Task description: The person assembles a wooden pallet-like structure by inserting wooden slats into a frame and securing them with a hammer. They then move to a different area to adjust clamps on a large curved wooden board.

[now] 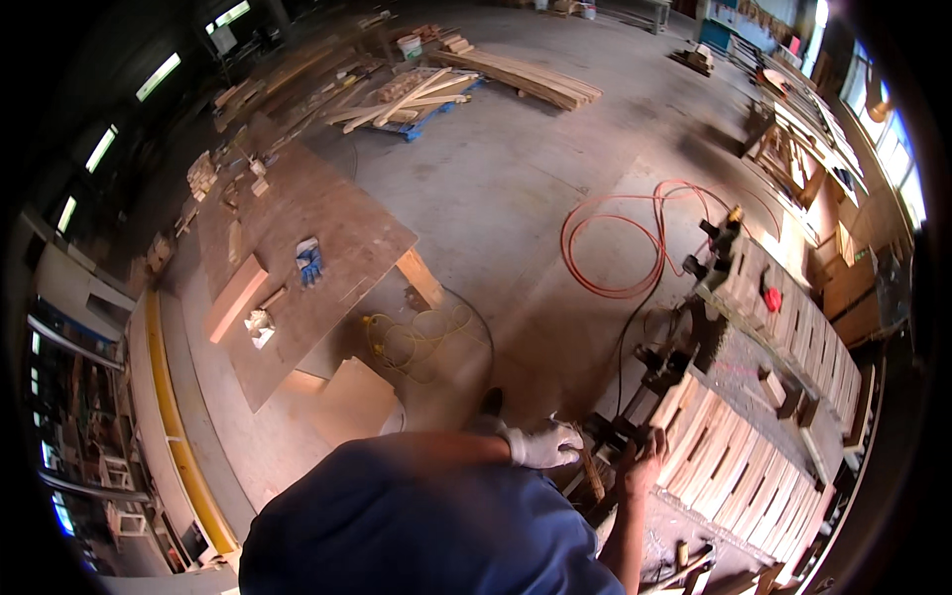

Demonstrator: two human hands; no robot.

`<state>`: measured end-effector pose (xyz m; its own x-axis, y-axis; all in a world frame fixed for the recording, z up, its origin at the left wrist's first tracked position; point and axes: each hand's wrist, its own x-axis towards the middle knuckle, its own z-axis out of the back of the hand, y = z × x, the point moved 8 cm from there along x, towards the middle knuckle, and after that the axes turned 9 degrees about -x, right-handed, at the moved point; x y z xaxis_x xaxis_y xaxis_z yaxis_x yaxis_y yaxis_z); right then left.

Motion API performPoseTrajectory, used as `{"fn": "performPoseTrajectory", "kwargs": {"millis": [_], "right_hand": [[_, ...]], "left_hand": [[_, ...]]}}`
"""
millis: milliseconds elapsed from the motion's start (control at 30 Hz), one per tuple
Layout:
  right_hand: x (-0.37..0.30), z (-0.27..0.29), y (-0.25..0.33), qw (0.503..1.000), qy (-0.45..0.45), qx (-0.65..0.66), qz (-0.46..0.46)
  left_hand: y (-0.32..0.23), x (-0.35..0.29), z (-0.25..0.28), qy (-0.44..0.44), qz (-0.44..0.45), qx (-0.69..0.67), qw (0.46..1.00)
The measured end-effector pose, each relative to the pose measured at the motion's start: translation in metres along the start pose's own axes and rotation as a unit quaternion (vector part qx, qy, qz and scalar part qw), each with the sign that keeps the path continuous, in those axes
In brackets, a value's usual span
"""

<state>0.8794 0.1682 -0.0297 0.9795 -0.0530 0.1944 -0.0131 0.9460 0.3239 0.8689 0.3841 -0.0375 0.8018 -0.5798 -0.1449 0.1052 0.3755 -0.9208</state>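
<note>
My left hand (543,447), in a white glove, reaches across in front of my body with its fingers bent. A small metallic piece shows at its fingertips, too small to name. My bare right hand (645,462) is curled at the end of a black metal clamp (613,432), beside a panel of narrow wood strips (739,466) lying side by side on a bench. A wooden handle-like piece (592,474) sits between my hands; what it belongs to is hidden.
Beyond the near panel lies a second strip panel (793,317) with a red object (772,298) on it. Orange hose (615,295) coils on the floor. To the left, a brown table (327,223) holds a blue glove (308,263) and a wood block (238,297). Boards (526,77) lie farther off.
</note>
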Motion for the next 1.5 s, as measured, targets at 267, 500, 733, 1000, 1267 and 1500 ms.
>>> {"fn": "performPoseTrajectory", "kwargs": {"millis": [267, 500, 733, 1000, 1267, 1500], "right_hand": [[-0.008, -0.007, -0.026, 0.997, 0.047, -0.013, -0.058], [0.009, -0.022, -0.06, 0.988, 0.135, 0.061, -0.052], [0.087, 0.003, 0.048, 0.942, 0.314, -0.081, -0.087], [0.21, -0.051, 0.149, 0.92, 0.352, -0.167, 0.042], [0.348, -0.109, 0.209, 0.926, 0.317, -0.109, 0.176], [0.447, -0.131, 0.304, 0.893, 0.296, 0.005, 0.34]], "left_hand": [[0.052, 0.009, 0.101, -0.042, -0.012, -0.006, 0.999], [0.105, -0.009, 0.182, -0.001, 0.107, 0.002, 0.994], [0.154, -0.025, 0.231, -0.138, 0.129, -0.018, 0.982], [0.159, 0.001, 0.282, -0.14, 0.231, -0.047, 0.962], [0.164, 0.069, 0.342, -0.189, 0.285, -0.017, 0.94], [0.164, 0.118, 0.363, -0.186, 0.233, 0.067, 0.952]]}}
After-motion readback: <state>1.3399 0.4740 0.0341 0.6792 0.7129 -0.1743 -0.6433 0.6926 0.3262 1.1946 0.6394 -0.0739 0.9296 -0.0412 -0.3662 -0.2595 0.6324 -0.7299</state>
